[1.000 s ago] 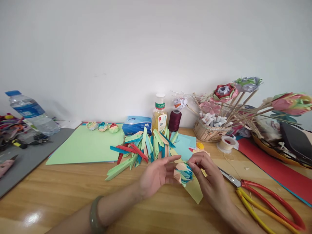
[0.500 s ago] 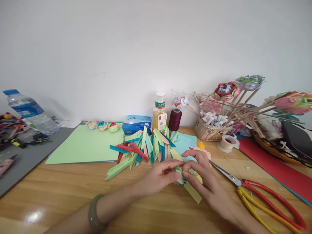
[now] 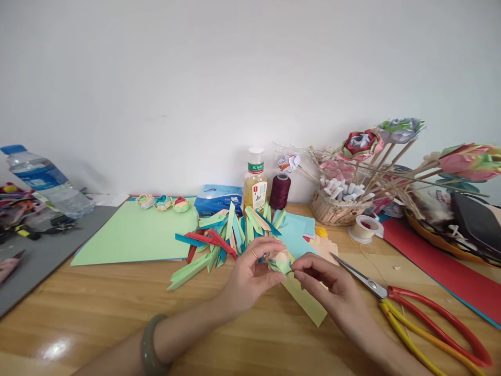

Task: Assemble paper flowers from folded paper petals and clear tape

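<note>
A small folded paper flower [image 3: 279, 264], pale green and peach on the side that shows, is held above the table between the thumb and fingers of my left hand [image 3: 250, 277]. At its right edge, the thumb and forefinger of my right hand [image 3: 331, 284] are closed in a pinch; a small dark tip shows there, too small to name. Beneath the hands lies a pale yellow paper strip [image 3: 307, 303]. Just behind is a pile of folded paper strips [image 3: 235, 232] in green, blue, red and peach.
Scissors [image 3: 378, 289] with red and yellow handles lie at the right, blades towards my right hand. Behind stand a basket [image 3: 338, 211], a maroon thread spool [image 3: 280, 192], a bottle [image 3: 255, 183] and a tissue pack [image 3: 218, 199]. Three paper flowers [image 3: 162, 202] rest on green paper [image 3: 133, 237].
The paper flower has turned, its blue side giving way to green and peach. My left hand went from spread fingers to gripping it, while my right hand shifted its pinch at the edge.
</note>
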Motion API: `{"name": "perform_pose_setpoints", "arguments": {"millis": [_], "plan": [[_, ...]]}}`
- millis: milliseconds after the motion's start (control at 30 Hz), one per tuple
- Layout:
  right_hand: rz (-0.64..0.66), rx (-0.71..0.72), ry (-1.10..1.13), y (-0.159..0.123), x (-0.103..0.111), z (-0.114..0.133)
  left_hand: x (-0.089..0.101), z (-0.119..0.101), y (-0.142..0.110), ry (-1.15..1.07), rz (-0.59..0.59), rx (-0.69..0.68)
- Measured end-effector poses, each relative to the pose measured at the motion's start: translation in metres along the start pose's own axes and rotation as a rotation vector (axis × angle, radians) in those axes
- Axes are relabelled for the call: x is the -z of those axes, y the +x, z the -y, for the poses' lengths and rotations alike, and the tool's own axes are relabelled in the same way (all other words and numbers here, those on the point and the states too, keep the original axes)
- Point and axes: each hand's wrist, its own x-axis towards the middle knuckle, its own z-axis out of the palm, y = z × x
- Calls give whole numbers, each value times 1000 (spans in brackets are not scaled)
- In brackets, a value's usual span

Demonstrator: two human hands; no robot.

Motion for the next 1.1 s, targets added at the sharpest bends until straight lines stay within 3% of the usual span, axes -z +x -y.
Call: {"name": "perform_pose_setpoints", "arguments": {"millis": [167,367,533,767,1100], "plan": [[28,-53,55,1,-2,0,0,-1,-2,43,-11,5],[70,-231,243,5,-5,-4,0,0,-3,89,-25,-5],[35,-276,283,8,-6,-1,-2,-4,-4,199,-37,-52],[54,-219,262,7,-6,-1,-5,-7,-6,363,-14,-164],[85,-70,81,3,-5,-5,-5,-6,-8,396,-74,-116]]}}
